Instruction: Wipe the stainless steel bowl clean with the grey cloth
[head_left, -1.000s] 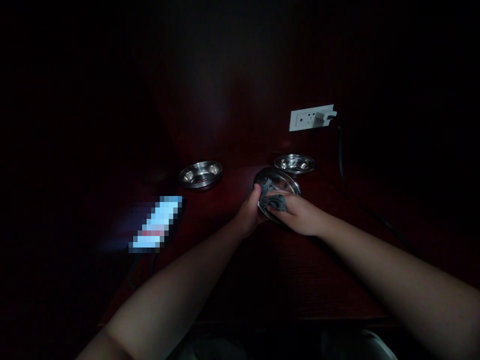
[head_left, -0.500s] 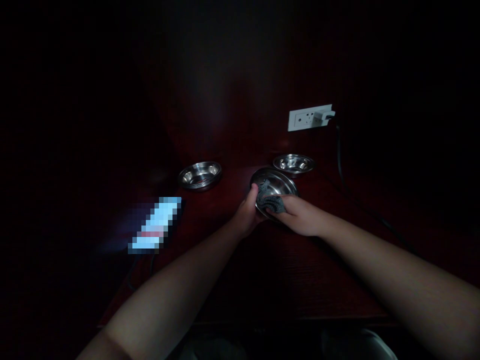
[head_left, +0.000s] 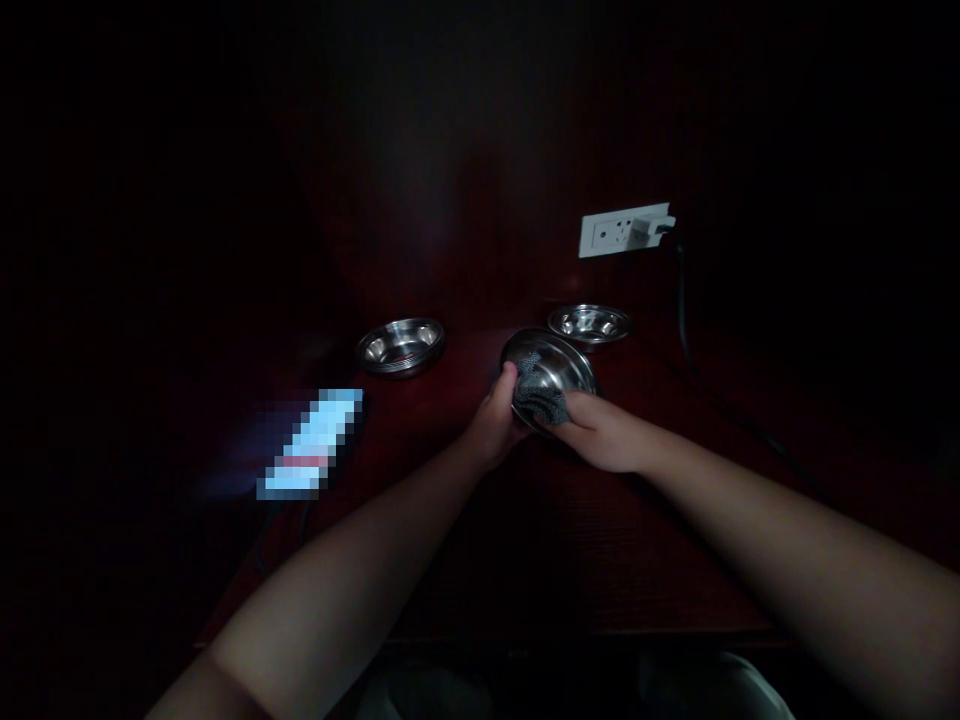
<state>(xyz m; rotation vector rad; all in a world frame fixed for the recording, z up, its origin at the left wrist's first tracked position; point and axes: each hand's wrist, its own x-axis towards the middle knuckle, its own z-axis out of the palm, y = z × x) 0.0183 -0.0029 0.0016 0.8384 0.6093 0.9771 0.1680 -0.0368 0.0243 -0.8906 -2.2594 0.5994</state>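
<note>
The scene is very dark. A shiny steel bowl (head_left: pixel 561 360) is tilted toward me above a dark red table. My left hand (head_left: pixel 493 425) grips its near left rim, thumb on the edge. My right hand (head_left: pixel 600 432) is closed on a grey patterned cloth (head_left: pixel 535 396) and presses it against the inside of the bowl. Both forearms reach in from the bottom of the view.
Two more steel bowls rest on the dark red table (head_left: pixel 585 540): one at the left (head_left: pixel 400 345), one behind the held bowl (head_left: pixel 589 323). A lit, blurred phone screen (head_left: pixel 313 446) lies at the left. A white wall socket (head_left: pixel 624 230) holds a plug with a black cable (head_left: pixel 686 320).
The bowl has tipped up a little more toward me and the cloth has shifted slightly inside it. Both hands stay in nearly the same place.
</note>
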